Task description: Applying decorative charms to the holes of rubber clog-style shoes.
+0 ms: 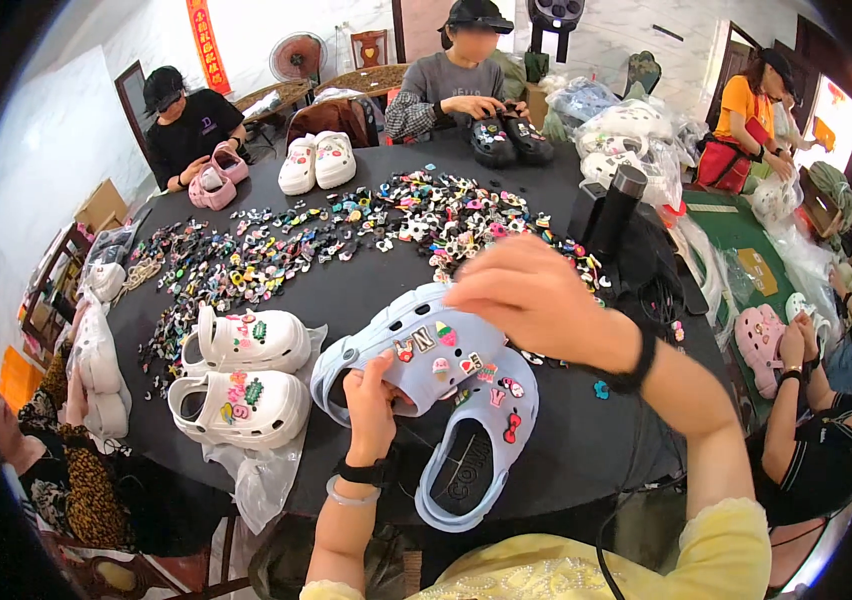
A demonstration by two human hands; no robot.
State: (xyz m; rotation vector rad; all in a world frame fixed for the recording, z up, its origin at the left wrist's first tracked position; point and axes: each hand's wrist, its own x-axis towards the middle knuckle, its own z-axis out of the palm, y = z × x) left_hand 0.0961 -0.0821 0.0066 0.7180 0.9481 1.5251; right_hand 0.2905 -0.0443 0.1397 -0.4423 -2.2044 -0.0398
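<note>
- Pale blue foam clog (416, 345), studded with small coloured charms, sits tilted on the round black table (346, 290) over its flat-lying pale blue mate (476, 450).
- Left hand (373, 405) grips the tilted clog's heel rim.
- Right hand (526, 295) rests curled on its toe, fingers pinched.
- White charm-covered clog pair (246, 375) lies just left.
- Loose colourful charms (346, 235) spread beyond.

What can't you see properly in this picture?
- Head view: the right hand covers the toe of the upper light blue clog.
- The left hand hides part of that clog's side.
- The charms across the black table are too small to tell apart.
</note>
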